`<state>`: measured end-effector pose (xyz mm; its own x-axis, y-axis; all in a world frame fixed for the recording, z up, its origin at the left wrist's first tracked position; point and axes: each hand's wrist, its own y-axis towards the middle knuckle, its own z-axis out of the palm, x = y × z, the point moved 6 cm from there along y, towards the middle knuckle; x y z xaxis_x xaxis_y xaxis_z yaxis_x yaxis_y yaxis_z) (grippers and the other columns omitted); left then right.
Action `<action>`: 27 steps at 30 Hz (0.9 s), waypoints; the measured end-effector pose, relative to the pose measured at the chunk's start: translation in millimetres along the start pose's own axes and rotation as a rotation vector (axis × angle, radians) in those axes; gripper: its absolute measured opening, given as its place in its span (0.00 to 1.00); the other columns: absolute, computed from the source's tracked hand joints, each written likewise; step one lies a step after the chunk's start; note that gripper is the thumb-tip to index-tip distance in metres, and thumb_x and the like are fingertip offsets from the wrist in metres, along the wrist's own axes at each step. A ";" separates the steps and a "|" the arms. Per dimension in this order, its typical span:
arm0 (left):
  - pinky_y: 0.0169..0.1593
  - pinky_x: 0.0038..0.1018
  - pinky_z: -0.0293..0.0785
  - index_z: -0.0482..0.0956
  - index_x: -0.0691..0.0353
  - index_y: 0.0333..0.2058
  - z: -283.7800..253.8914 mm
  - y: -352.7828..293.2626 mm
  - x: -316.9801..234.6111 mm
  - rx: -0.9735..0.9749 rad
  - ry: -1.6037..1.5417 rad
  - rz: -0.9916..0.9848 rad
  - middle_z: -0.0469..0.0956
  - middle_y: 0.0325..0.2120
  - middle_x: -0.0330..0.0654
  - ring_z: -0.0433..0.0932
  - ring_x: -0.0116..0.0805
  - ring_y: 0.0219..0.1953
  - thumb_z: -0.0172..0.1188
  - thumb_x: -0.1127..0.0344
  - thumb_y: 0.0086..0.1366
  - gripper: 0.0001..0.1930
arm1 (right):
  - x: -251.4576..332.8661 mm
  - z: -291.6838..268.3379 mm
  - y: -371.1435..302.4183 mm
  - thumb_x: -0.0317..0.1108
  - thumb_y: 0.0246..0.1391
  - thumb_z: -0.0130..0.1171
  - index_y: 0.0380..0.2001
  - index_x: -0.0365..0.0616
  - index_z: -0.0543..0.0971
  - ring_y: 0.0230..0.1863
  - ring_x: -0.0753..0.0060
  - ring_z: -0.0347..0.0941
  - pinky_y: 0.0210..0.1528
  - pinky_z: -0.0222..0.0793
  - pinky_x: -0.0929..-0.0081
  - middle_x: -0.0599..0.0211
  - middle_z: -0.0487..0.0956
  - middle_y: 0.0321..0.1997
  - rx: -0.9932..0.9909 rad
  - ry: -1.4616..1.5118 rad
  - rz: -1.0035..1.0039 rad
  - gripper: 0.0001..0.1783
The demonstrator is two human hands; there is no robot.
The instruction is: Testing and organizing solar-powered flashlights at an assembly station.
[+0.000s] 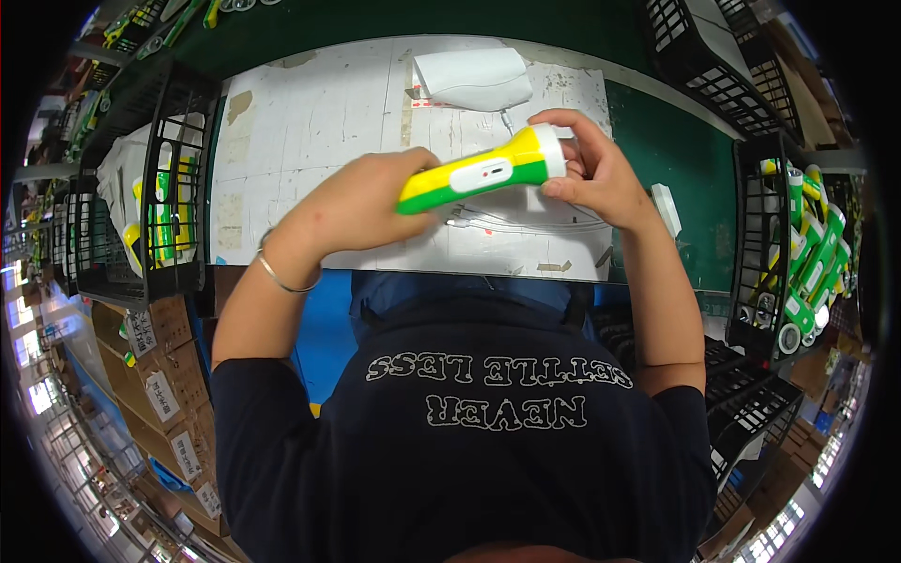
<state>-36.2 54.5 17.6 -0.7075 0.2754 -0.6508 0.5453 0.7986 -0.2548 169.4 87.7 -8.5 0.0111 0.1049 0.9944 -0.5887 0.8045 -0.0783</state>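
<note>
Black cloth of my T-shirt (pixel 469 474) fills the near middle, with pale outlined lettering across it. From its short sleeves both my forearms reach away over the desk (pixel 662 141) and bend inward. On the left, my forearm slants rightward with the elbow out, a thin metal bracelet (pixel 286 281) around the wrist. My left hand (pixel 361 202) lies back up, its fingers (pixel 419 225) wrapped round the tail end of a flashlight (pixel 481 175), thumb along the far side and the rest curled on the near side. My right forearm points almost straight away from me, wrist tipped left; with that right hand (pixel 615 188) I grasp the head end, index arched over the far edge of the white rim (pixel 555 155), thumb against its near edge.

I hold the flashlight between both hands, over the middle of the desk, its head to the right and a little farther off than its tail. Yellow runs along its far side, green along its near side, and the body flares toward the rim. Its white oval panel faces up, carrying a red dot and a small dark slot.

Beneath, a white sheet (pixel 310 103) covers the desk, with a thin pale cable (pixel 540 223) near the right hand. At the right, a black crate (pixel 762 147) holds more flashlights (pixel 812 258).
</note>
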 end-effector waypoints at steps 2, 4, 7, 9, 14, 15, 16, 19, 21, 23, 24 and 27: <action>0.42 0.30 0.71 0.68 0.65 0.47 11.1 8.7 -2.2 0.051 -0.152 -0.038 0.77 0.36 0.49 0.77 0.41 0.37 0.63 0.64 0.51 0.25 | -0.7 8.3 7.3 0.29 0.38 0.68 0.54 0.47 0.65 0.19 0.95 0.54 0.25 0.55 0.92 0.70 0.75 0.35 -0.011 -0.040 0.007 0.36; 0.42 0.29 0.71 0.66 0.65 0.49 23.9 14.7 12.7 -0.068 -0.288 0.000 0.76 0.37 0.48 0.76 0.38 0.36 0.63 0.64 0.52 0.26 | -10.8 4.0 19.5 0.30 0.37 0.68 0.51 0.47 0.67 0.22 0.88 0.63 0.26 0.61 0.86 0.72 0.75 0.32 -0.097 -0.056 -0.009 0.34; 0.43 0.28 0.70 0.61 0.66 0.54 35.0 20.6 28.7 -0.186 -0.428 0.010 0.72 0.40 0.47 0.73 0.33 0.36 0.62 0.64 0.53 0.31 | -18.5 -9.7 36.6 0.45 0.41 0.63 0.44 0.45 0.71 0.31 0.62 0.74 0.34 0.69 0.68 0.64 0.74 0.28 -0.399 -0.977 0.138 0.27; 0.47 0.29 0.69 0.60 0.69 0.53 42.5 24.3 36.4 -0.225 -0.618 -0.112 0.72 0.42 0.56 0.74 0.44 0.44 0.62 0.60 0.51 0.33 | -40.3 -3.2 46.4 0.47 0.44 0.60 0.40 0.46 0.73 0.33 0.59 0.75 0.34 0.69 0.65 0.62 0.76 0.30 -0.456 -1.200 0.059 0.23; 0.49 0.30 0.68 0.58 0.68 0.54 39.4 22.4 46.9 -0.364 -0.493 -0.184 0.72 0.43 0.56 0.73 0.45 0.45 0.63 0.61 0.50 0.35 | -31.6 -5.2 46.5 0.43 0.48 0.58 0.30 0.43 0.76 0.30 0.67 0.74 0.32 0.68 0.71 0.66 0.77 0.28 -0.471 -1.103 0.005 0.14; 0.49 0.30 0.68 0.58 0.67 0.54 36.2 22.3 46.7 -0.408 -0.464 -0.164 0.72 0.43 0.56 0.73 0.45 0.45 0.63 0.61 0.50 0.35 | -35.2 -7.3 43.2 0.41 0.49 0.59 0.30 0.42 0.76 0.29 0.74 0.72 0.31 0.66 0.75 0.69 0.76 0.27 -0.385 -0.766 0.042 0.13; 0.49 0.30 0.68 0.58 0.67 0.54 37.3 23.3 44.8 -0.406 -0.467 -0.163 0.72 0.43 0.56 0.73 0.45 0.45 0.63 0.61 0.50 0.35 | -36.9 -4.5 37.9 0.40 0.51 0.59 0.30 0.41 0.76 0.29 0.81 0.71 0.31 0.65 0.80 0.71 0.76 0.26 -0.296 -0.430 0.082 0.12; 0.49 0.31 0.68 0.58 0.66 0.54 37.2 27.7 33.0 -0.398 -0.464 -0.160 0.72 0.43 0.56 0.74 0.46 0.45 0.63 0.62 0.50 0.34 | -20.7 4.4 30.5 0.38 0.49 0.61 0.27 0.38 0.76 0.25 0.87 0.66 0.30 0.64 0.85 0.72 0.75 0.22 -0.276 -0.243 0.051 0.13; 0.49 0.32 0.68 0.58 0.65 0.54 38.0 32.3 21.2 -0.381 -0.436 -0.123 0.71 0.44 0.55 0.74 0.48 0.44 0.62 0.63 0.50 0.34 | -23.3 1.0 27.3 0.38 0.48 0.61 0.27 0.38 0.76 0.26 0.86 0.68 0.30 0.64 0.85 0.72 0.76 0.23 -0.261 -0.218 0.072 0.13; 0.46 0.31 0.70 0.59 0.64 0.55 39.3 35.2 21.2 -0.468 -0.299 -0.038 0.72 0.42 0.53 0.75 0.44 0.42 0.63 0.64 0.50 0.34 | -20.4 0.5 23.7 0.38 0.48 0.61 0.26 0.38 0.76 0.26 0.86 0.68 0.30 0.64 0.86 0.71 0.76 0.23 -0.265 -0.196 0.092 0.13; 0.43 0.30 0.72 0.59 0.62 0.55 36.7 33.9 16.9 -0.557 -0.161 0.044 0.72 0.40 0.50 0.75 0.40 0.40 0.64 0.66 0.50 0.34 | -20.2 0.8 22.4 0.38 0.48 0.62 0.26 0.37 0.76 0.26 0.86 0.68 0.30 0.64 0.86 0.71 0.76 0.23 -0.263 -0.174 0.111 0.13; 0.38 0.33 0.73 0.60 0.60 0.55 30.3 30.5 -1.9 -0.647 0.117 -0.006 0.71 0.38 0.49 0.75 0.46 0.37 0.64 0.67 0.49 0.34 | -24.6 -2.7 17.2 0.37 0.48 0.62 0.25 0.37 0.76 0.26 0.86 0.68 0.29 0.63 0.86 0.71 0.76 0.23 -0.292 -0.176 0.161 0.12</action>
<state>-4.6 62.1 -10.6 -0.7740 0.2974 -0.5591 0.1864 0.9507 0.2476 161.2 100.5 -34.6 -0.2170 0.1624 0.9626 -0.3156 0.9215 -0.2266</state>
